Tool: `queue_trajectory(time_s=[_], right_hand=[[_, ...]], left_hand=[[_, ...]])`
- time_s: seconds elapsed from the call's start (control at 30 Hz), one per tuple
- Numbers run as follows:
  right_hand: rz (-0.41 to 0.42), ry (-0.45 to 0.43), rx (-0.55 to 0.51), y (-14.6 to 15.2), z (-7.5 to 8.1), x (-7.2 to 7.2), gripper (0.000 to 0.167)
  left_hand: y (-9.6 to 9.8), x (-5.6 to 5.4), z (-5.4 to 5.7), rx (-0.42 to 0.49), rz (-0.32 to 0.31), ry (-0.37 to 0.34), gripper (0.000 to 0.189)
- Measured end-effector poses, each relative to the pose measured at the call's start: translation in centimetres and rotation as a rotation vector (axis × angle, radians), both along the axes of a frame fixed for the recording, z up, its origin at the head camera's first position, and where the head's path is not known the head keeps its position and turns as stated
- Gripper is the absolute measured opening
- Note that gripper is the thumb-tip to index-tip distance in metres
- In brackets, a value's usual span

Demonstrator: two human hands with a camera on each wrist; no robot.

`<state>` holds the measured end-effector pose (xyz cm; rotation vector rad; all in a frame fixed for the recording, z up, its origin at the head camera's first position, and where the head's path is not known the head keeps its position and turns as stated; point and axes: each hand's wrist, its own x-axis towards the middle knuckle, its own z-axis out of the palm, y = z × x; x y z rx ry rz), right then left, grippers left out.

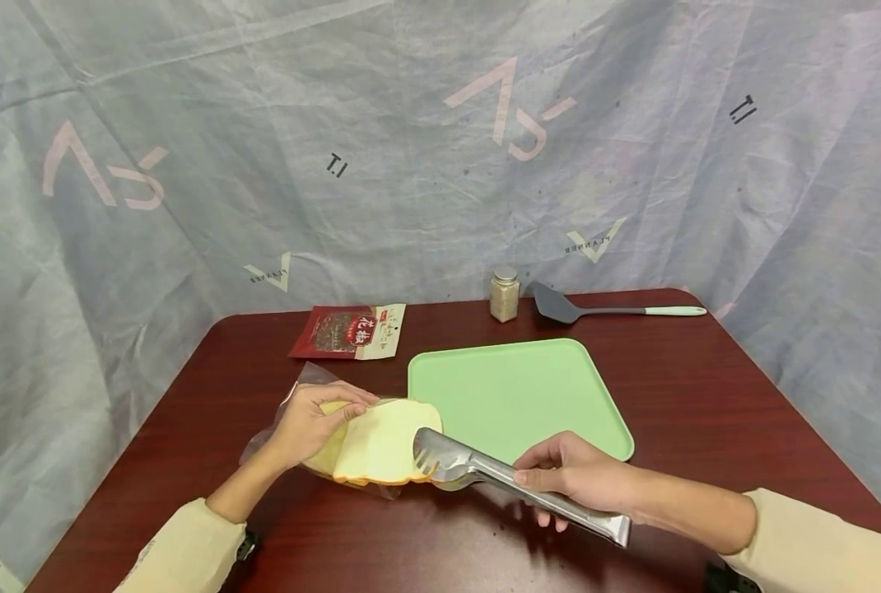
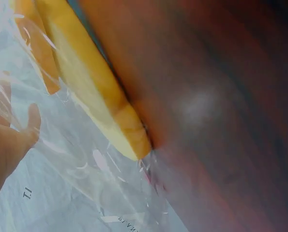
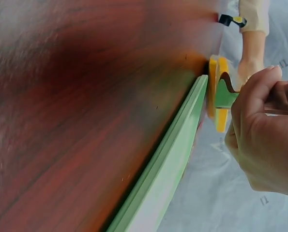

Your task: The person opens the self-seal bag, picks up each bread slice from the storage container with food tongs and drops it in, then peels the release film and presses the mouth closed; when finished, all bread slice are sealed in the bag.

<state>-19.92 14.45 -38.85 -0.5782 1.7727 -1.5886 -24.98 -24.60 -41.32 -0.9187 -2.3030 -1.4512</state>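
Observation:
My left hand (image 1: pixel 314 422) holds the clear plastic bag (image 1: pixel 320 375) at its mouth, thumb and fingers over the bread. A pale slice of bread (image 1: pixel 381 436) with an orange-brown crust sticks out to the right, over another slice (image 1: pixel 325 455) still inside the bag. My right hand (image 1: pixel 577 473) grips metal tongs (image 1: pixel 515 480) along their arms. The tongs' head overlaps the right end of the upper slice. In the left wrist view, two thick bread slices (image 2: pixel 95 82) show through the plastic. The right wrist view has my fingers curled round the tongs (image 3: pixel 281 99).
A light green tray (image 1: pixel 515 395) lies just behind the tongs. Farther back are a red spice packet (image 1: pixel 347 332), a glass jar (image 1: pixel 504 295) with a metal lid and a grey spatula (image 1: pixel 559 306) with a pale handle. A grey printed curtain (image 1: pixel 411 165) hangs behind the dark red table (image 1: pixel 707 395).

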Motion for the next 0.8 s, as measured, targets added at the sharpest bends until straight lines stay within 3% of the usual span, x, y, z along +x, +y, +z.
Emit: queue_trajectory(time_s=[0.2, 0.43, 0.8], right_hand=[[0.021, 0.094, 0.026, 0.4, -0.1, -0.6, 0.034], [0.034, 0.211, 0.084, 0.5, -0.1, -1.5, 0.040], [0.074, 0.220, 0.013, 0.7, -0.4, -2.3, 0.041]], left_hand=[[0.1, 0.2, 0.1, -0.016, 0.034, 0.004, 0.016], [1.1, 1.5, 1.9, -0.015, 0.025, 0.009, 0.009], [1.5, 1.6, 2.4, -0.012, 0.011, 0.014, 0.008]])
